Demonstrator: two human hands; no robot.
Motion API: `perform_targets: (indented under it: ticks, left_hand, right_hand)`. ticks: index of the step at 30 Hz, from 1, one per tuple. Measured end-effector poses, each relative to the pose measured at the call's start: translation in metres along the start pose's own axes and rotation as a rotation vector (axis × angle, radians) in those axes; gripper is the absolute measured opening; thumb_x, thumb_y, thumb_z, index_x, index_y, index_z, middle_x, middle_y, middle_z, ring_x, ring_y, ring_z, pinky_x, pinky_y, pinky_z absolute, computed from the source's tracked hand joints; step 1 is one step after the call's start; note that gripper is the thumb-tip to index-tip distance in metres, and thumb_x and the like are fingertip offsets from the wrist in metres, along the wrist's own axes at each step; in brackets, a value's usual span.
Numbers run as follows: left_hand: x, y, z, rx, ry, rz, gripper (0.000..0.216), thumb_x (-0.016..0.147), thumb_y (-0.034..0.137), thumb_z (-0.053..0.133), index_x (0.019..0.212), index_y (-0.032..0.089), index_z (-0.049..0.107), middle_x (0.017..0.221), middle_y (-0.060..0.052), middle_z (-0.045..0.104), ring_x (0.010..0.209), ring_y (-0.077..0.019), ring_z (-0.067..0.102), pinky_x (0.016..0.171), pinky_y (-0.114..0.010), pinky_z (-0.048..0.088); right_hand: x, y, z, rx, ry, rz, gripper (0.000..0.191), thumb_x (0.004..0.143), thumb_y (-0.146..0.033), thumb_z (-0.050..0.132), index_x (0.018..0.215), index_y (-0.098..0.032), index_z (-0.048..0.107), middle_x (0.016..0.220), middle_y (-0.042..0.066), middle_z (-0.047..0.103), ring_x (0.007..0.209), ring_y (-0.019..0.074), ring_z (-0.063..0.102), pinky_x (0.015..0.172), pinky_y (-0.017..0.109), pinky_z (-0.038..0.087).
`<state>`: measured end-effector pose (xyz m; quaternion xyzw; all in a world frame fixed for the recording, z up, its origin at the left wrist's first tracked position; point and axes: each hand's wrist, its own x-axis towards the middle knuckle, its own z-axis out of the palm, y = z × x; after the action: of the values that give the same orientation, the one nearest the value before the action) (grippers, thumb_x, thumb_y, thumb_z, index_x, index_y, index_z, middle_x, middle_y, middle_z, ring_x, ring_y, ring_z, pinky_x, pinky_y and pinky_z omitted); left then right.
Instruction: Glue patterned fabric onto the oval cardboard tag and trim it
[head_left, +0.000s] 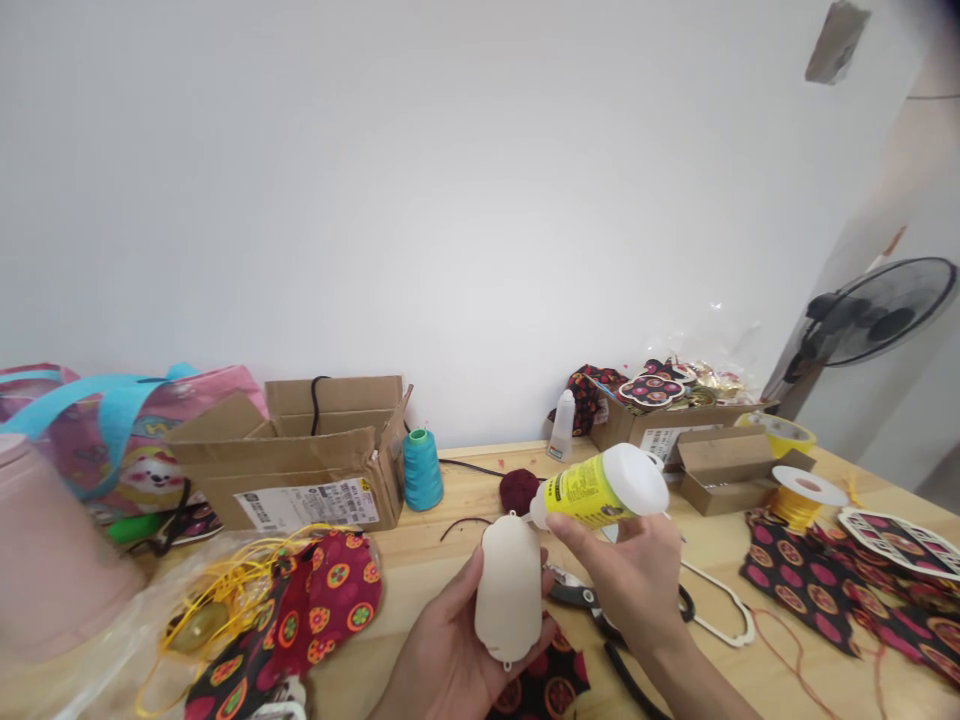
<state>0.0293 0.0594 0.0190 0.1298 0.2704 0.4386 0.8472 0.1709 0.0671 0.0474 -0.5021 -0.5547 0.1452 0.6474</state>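
My left hand [457, 650] is closed around a cream oval cardboard shape [508, 588], holding it upright over the wooden table [435, 560]. My right hand [637, 580] grips a glue bottle [604, 487] with a yellow label, tipped sideways with its nozzle touching the upper right edge of the oval shape. Patterned dark fabric [544, 680] lies under my left hand. Scissors [592, 605] lie on the table beneath my right hand.
An open cardboard box [300, 460] and a teal thread cone [421, 470] stand at the back left. Floral fabric pieces [315, 600] and yellow cord [225, 580] lie left. A second small bottle [562, 425], boxes of decorations [660, 410], yellow ribbon spools [799, 495], and a fan [877, 315] are right.
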Motion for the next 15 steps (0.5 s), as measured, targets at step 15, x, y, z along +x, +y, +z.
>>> perform_targets:
  ticks: [15]
  left_hand:
    - [0.0019,0.0034,-0.0081,-0.049,-0.117,-0.011,0.027,0.079,0.028,0.047,0.099,0.014,0.059,0.096,-0.014,0.068,0.090,-0.0256,0.061,0.073,-0.041,0.049]
  right_hand:
    - [-0.0003,0.0012,0.0006,0.065,-0.022,-0.016,0.025,0.060,-0.034,0.069,0.079,-0.018,0.066,0.076,0.007,0.071,0.069,0.0268,0.065,0.064,0.038,0.050]
